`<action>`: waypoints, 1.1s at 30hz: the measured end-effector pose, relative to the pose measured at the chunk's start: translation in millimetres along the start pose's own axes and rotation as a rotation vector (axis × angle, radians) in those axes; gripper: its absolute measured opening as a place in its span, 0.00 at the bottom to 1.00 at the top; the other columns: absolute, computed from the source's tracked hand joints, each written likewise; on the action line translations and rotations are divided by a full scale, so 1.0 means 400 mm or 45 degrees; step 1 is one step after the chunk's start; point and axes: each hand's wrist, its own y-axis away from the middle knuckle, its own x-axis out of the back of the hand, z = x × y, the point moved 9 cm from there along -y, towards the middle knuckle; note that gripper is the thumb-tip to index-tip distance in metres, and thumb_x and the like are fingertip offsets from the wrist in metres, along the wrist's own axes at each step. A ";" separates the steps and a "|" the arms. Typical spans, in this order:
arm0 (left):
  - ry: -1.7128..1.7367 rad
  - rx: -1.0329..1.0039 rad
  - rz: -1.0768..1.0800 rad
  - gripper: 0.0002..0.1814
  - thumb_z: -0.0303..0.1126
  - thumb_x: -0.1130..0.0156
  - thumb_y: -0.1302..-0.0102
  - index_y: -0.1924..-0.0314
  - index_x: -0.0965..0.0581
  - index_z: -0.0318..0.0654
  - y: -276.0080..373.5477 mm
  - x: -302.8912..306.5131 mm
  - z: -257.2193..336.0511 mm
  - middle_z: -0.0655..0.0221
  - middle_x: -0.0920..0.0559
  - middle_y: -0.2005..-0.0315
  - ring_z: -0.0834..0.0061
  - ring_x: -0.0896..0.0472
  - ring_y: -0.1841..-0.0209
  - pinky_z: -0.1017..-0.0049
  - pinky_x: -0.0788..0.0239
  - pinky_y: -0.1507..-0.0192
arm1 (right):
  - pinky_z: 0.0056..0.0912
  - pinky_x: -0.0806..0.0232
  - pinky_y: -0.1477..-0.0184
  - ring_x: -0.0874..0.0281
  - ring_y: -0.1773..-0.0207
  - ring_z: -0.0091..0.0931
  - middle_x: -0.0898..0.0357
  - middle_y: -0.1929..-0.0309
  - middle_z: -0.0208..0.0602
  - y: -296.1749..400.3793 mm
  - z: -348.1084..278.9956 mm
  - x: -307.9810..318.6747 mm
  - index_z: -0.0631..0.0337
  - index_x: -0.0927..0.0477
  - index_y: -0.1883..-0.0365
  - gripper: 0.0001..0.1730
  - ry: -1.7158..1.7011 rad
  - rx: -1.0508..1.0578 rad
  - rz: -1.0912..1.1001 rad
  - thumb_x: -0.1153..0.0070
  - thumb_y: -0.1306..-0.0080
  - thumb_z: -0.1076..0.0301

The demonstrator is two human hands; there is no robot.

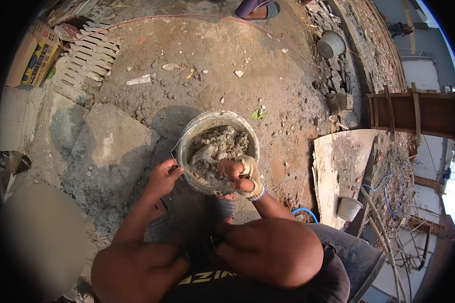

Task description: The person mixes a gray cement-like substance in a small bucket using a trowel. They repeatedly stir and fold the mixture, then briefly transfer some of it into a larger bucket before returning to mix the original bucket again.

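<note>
Between my feet stands a round bucket (218, 116) with a mortar-caked rim. Lumpy wet grey mortar (227, 140) lies inside it. My bare left hand (163, 178) pinches the bucket's left edge, where the thin wire handle (174, 148) meets the rim. Over the near right part of the mortar is my right hand (240, 175), in a pale knitted glove (252, 178) that leaves fingers bare. Its fingers are curled. Just ahead of them is a smooth mortar-coated shape; whether it is a tool blade I cannot tell.
Another person's foot (258, 13) shows at the top. A grey bucket (331, 44) sits by rubble at upper right. A pale board (343, 159) and a small pail (349, 209) lie to the right. Left are a cardboard box (34, 57) and a broken concrete slab (117, 132).
</note>
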 end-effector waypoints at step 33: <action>0.032 0.065 -0.064 0.10 0.34 0.41 0.33 0.60 0.23 0.33 -0.016 -0.053 0.033 0.69 0.21 0.75 0.81 0.26 0.73 0.74 0.35 0.68 | 0.33 0.49 0.69 0.48 0.80 0.24 0.45 0.86 0.27 -0.025 -0.042 0.078 0.55 0.41 0.87 0.12 0.177 -0.060 0.355 0.49 0.58 0.72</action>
